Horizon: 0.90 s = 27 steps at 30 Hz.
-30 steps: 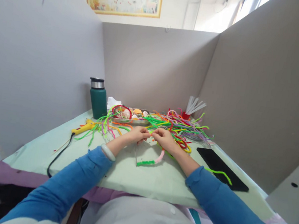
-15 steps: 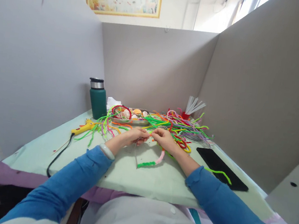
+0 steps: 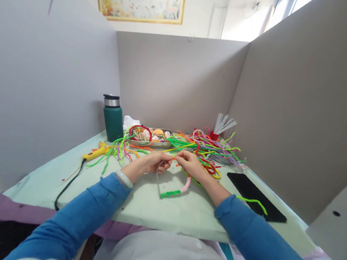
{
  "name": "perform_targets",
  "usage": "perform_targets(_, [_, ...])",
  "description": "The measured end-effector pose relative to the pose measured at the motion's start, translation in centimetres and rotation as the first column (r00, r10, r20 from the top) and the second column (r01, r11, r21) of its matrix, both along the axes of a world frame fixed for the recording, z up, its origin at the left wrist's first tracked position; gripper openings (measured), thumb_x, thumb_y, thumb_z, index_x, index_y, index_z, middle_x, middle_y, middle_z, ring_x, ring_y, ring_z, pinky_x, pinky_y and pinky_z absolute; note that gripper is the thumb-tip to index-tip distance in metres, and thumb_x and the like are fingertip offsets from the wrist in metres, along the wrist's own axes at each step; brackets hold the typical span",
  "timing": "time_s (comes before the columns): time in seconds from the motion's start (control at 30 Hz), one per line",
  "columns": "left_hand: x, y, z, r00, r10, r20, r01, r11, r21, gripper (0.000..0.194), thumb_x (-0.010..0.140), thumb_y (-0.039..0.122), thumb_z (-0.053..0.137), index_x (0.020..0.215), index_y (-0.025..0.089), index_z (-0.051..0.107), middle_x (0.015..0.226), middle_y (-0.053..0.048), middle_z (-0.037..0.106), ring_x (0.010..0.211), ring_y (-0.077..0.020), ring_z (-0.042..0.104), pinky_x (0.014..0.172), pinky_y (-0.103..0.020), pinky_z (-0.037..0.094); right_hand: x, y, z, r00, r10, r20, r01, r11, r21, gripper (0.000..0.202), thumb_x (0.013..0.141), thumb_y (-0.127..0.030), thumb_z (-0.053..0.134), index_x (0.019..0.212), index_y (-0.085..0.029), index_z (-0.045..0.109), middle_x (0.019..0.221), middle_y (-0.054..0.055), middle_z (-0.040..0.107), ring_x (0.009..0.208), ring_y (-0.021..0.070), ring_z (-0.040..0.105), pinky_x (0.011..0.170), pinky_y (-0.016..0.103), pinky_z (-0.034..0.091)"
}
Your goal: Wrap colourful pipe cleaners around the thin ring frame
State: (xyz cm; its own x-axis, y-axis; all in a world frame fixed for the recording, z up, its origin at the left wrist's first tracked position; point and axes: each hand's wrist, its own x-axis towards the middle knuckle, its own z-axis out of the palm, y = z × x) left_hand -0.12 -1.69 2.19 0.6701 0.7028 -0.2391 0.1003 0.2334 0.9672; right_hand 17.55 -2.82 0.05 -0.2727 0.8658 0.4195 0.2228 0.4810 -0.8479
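A thin grey band, shaped like a headband, hangs in a curve below my hands. Green (image 3: 171, 193) and pink (image 3: 186, 184) pipe cleaner is wrapped around part of that headband. My left hand (image 3: 158, 162) is closed on its upper part, with the bare grey length (image 3: 158, 183) running down from the fingers. Fingertips of my right hand (image 3: 190, 163) pinch a bit of orange pipe cleaner (image 3: 174, 158) beside the left fingertips. The fingers hide most of the orange piece and the headband's top.
Loose pipe cleaners (image 3: 212, 150) heap behind my hands, near a metal tray (image 3: 155, 144) of small decorations. A yellow glue gun (image 3: 95, 152) with a black cord and a green bottle (image 3: 113, 120) stand left. At right lies a black slab (image 3: 257, 196); white sticks (image 3: 223, 125) rise from a red cup.
The camera view has tilted up slightly, so everything sits a little lower. Both hands keep their pinch at nearly the same place, and the headband hangs almost as before.
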Motion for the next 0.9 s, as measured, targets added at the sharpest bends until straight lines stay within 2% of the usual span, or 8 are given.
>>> perform_targets(0.33, [0.34,-0.48,0.26,0.999,0.028,0.036,-0.028,1.000,0.004,0.025,0.075,0.036,0.056,0.066,0.013,0.051,0.052,0.003,0.046,0.037,-0.0037,0.034,0.038,-0.020,0.025,0.04,-0.09,0.12,1.000,-0.010,-0.019,0.010,1.000,0.001,0.018,0.072,-0.034,0.053,0.070,-0.016,0.052,0.053,-0.005,0.046,0.045,0.0063,0.035,0.043,0.020,0.027])
perform_targets(0.57, [0.49,-0.79,0.67,0.999,0.049,-0.003,-0.048,0.999,0.022,0.028,0.073,0.039,0.058,0.066,0.013,0.052,0.052,0.003,0.047,0.038,-0.0038,0.033,0.038,-0.021,0.026,-0.07,-0.16,0.32,1.000,-0.017,-0.019,0.017,1.000,-0.023,0.020,0.071,-0.036,0.053,0.069,-0.016,0.052,0.051,-0.005,0.046,0.044,0.0066,0.035,0.043,0.021,0.027])
perform_targets(0.9, [0.42,-0.51,0.37,0.999,0.050,0.016,-0.051,0.998,0.042,0.030,0.070,0.040,0.061,0.066,0.012,0.053,0.053,0.002,0.048,0.038,-0.0038,0.035,0.039,-0.021,0.025,0.09,0.21,-0.07,1.000,0.000,-0.006,0.000,1.000,-0.014,0.020,0.073,-0.036,0.052,0.072,-0.016,0.052,0.052,-0.005,0.045,0.043,0.0061,0.034,0.042,0.020,0.025])
